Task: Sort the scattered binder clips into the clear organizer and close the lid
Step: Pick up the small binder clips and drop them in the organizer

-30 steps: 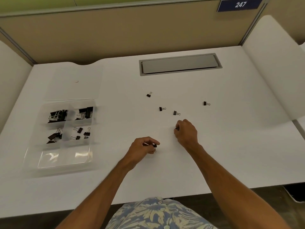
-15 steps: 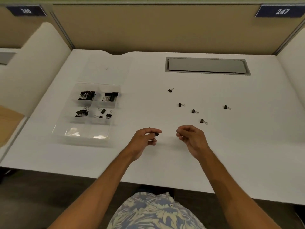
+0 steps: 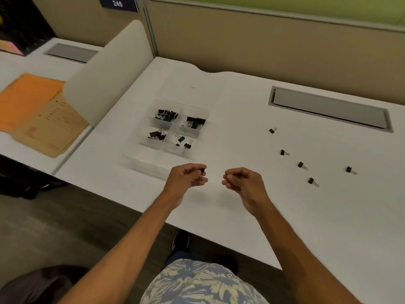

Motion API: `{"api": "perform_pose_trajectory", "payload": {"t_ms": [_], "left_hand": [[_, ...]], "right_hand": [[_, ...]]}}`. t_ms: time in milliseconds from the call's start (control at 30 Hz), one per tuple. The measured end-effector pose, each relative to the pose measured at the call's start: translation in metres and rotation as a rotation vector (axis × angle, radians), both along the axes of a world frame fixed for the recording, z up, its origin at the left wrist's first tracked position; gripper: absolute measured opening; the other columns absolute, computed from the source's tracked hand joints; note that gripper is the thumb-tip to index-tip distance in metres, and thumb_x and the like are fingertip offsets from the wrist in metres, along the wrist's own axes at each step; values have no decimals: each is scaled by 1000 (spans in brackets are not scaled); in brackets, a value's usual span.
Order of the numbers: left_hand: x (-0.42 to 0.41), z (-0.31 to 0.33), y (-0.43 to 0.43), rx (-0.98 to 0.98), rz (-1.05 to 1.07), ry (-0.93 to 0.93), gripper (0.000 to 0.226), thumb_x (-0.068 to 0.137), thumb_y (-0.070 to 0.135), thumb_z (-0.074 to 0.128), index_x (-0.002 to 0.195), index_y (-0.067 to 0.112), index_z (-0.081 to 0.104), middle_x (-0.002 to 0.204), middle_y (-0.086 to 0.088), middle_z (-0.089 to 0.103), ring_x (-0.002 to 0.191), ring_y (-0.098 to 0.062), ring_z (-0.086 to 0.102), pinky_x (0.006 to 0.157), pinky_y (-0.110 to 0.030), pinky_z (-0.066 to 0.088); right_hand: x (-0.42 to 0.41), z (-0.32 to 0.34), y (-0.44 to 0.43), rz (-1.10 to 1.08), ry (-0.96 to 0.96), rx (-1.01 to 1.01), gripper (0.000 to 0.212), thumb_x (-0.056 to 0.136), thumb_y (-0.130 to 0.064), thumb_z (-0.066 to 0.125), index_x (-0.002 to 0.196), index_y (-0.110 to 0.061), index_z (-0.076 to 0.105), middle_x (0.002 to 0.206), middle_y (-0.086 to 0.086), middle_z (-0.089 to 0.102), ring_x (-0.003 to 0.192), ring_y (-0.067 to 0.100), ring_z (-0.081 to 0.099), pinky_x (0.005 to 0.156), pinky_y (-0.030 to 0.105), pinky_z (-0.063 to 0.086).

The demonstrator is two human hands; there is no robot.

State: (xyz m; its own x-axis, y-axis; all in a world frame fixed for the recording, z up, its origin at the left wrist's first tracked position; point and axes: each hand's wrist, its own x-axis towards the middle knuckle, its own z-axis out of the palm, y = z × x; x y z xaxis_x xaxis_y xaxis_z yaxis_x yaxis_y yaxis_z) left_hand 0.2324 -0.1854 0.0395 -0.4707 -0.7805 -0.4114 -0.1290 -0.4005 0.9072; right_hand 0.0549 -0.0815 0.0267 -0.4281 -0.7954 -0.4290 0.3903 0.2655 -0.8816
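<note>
Left hand (image 3: pixel 186 177) pinches binder clip (image 3: pixel 202 171), organizer (image 3: pixel 166 137) just beyond; right hand (image 3: pixel 243 183) curled, contents unclear.

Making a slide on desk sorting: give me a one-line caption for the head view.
Left hand pinches a binder clip near the clear organizer; five clips remain loose on the desk.

Right hand (image 3: pixel 243 183) contents (curled fingers (image 3: pixel 230 177)) hidden.

"246" on blue partition sign (image 3: pixel 118 4)
</note>
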Motion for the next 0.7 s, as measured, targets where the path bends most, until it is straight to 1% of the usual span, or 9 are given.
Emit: {"api": "perform_pose_trajectory", "payload": {"t_ms": [100,200,300,400,500,567,633,700], "left_hand": [[21,0,-23,-27,36,-17,23,93,-4,56,110,1,71,99,-24,69,86,-33,72,78,-31,59],[42,1,-53,-84,39,-74,23,91,-3,59,108,4,72,97,-21,72,83,-30,74,77,-32,60],[60,-1,-83,-151,62,-154,19,89,0,64,106,5,71,88,-16,74,77,-27,75,74,-33,61],[71,-8,-111,-220,60,-251,15,85,2,69,100,5,71,81,-11,75,70,-22,74,71,-32,61],[74,-16,-134,-383,-43,-395,14,88,5,66,97,12,74,79,0,74,64,-9,70,70,-20,57],[74,-18,-148,-506,-169,-458,17,90,4,63,97,13,75,78,4,70,65,-4,65,71,-16,52],[70,-19,-160,-607,-326,-510,16,90,4,64,98,11,76,81,-1,71,70,-8,63,73,-17,49],[65,-21,-170,-670,-442,-570,15,87,5,68,99,10,75,85,-4,72,73,-12,64,73,-18,48]], "right_hand": [[19,5,-27,40,63,3,13,89,5,64,99,2,70,94,21,72,75,27,70,69,29,56],[42,8,-59,50,111,28,12,84,1,70,96,0,71,91,18,74,70,24,68,63,29,54],[63,6,-89,37,164,44,12,81,1,74,92,-2,71,86,19,74,66,23,66,61,28,52],[82,0,-117,30,286,66,10,83,2,71,91,-5,72,84,16,74,66,21,67,62,27,55],[96,-4,-141,58,475,132,18,86,3,64,94,-9,73,82,8,73,67,18,69,67,26,59],[102,-6,-153,112,591,161,19,84,4,64,97,-9,71,79,8,72,64,17,69,65,23,59],[105,-9,-162,175,690,192,18,81,2,68,95,-10,69,76,7,70,61,15,67,61,24,58],[108,-12,-171,253,824,239,15,80,-1,72,90,-12,69,76,3,70,64,15,66,63,26,57]]}}
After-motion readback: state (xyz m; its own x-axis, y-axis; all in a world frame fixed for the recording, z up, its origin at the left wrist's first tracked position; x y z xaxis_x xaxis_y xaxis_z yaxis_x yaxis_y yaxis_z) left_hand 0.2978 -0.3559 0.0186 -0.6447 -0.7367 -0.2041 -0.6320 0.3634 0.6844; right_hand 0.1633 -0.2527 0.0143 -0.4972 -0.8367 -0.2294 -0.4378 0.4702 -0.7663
